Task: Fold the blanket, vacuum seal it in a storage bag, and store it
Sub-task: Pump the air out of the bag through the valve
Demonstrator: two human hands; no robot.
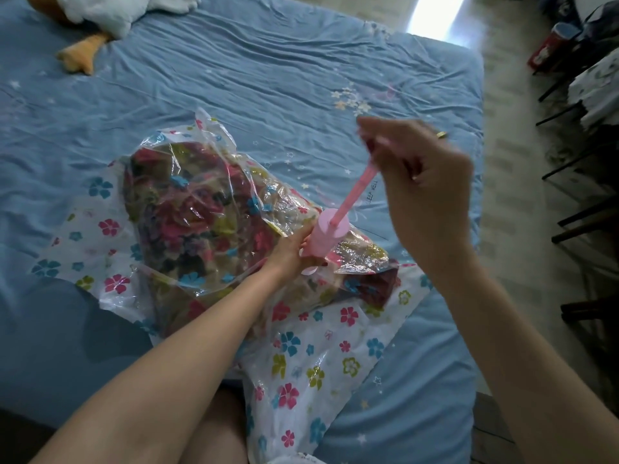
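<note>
**Pumping air out of the bag — sealing step under way**

Blanket, floral, folded and already inside the storage bag. Bag lies on the bed, blue sheet, near the edge closest to the person. Film wrinkles close against the blanket in places, loose flaps spread flat round it.

Hand pump, pink, stands on the bag's upper face, presumably on the valve; the valve itself is hidden under the barrel. Left hand wraps the barrel's base, fingers curled round it, bracing it down. Right hand is clenched round the top of the plunger rod, which is drawn well out of the barrel. Hand blurred, so in motion; direction not readable.

Judgement: middle of the vacuum stage. Folding done, storing not begun. Bundle looks bulky, so more strokes likely needed.

Next move calls for: plunger driven straight along the barrel, left hand keeping the base pressed square so the seat doesn't lift and leak.

Plush toy at the far corner, well apart.
</note>
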